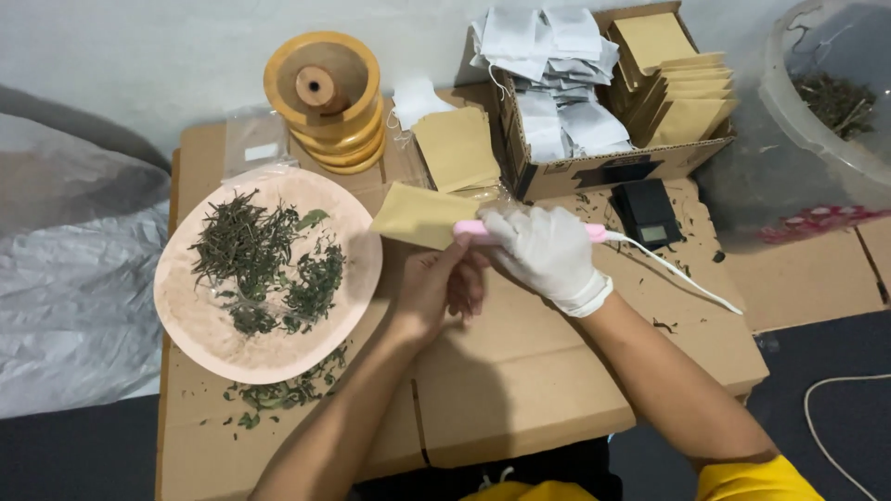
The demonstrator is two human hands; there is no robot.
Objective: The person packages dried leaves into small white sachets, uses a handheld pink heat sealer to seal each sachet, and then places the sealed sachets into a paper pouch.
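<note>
My right hand (548, 252), in a white glove, is closed around a pink corded hand tool (483, 228) whose tip presses on the edge of a tan paper pouch (413, 215). My bare left hand (438, 281) holds the same pouch from below, fingers curled under it. Both hands meet over a flattened cardboard sheet (520, 371). To the left sits a pale pink plate (209, 339) with dried green leaves (264, 264) spread on it.
An open cardboard box (594, 172) at the back holds white sachets (557, 74) and tan pouches (687, 102). More tan pouches (457, 148), stacked wooden rings (325, 97), a small black scale (648, 211), and a clear tub (835, 102) of dried herbs stand around.
</note>
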